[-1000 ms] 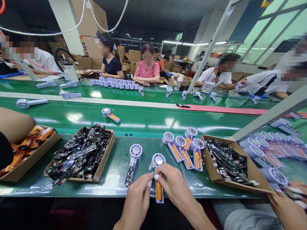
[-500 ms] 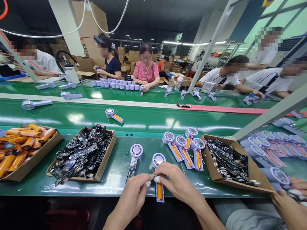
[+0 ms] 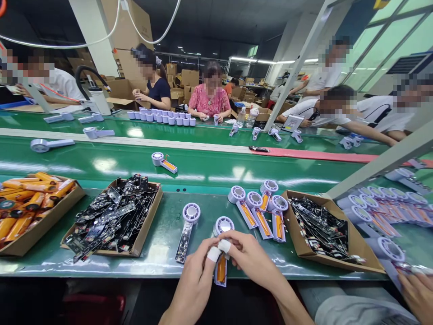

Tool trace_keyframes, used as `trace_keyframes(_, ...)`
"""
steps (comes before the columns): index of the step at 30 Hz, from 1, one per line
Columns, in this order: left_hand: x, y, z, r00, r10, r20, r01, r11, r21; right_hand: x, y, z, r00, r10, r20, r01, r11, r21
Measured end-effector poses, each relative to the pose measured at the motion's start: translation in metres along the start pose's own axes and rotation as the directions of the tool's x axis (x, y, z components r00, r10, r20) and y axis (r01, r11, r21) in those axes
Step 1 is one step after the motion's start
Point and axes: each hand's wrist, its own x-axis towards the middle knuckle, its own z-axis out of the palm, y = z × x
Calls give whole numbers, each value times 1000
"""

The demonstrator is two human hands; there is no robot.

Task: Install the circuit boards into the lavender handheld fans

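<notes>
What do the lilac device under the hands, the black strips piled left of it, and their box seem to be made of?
Lilac device: probably molded plastic, with a smooth, even-colored surface.
Black strips: likely circuit board, somewhat shiny, with tiny parts mounted on them.
Box: looks like cardboard, matte brown with thin walls.

A head-worn camera looks forward and down, near the hands (image 3: pixel 248 253), across the table (image 3: pixel 162 243).
</notes>
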Motion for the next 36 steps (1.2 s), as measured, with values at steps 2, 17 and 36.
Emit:
trace_keyframes(2,1,-6,4,996,-89,7,89,983,-161,1,6,-3,999,46,1,-46,989,140)
trace_keyframes(17,20,-11,15,976,-167,138,190,967,-170,-17,15,14,999,22,-27,3,722,692)
trace_keyframes(36,5,-15,11,989,-75,128,110,950,-291,-22,12,17,961,260,-99,-64,552,831)
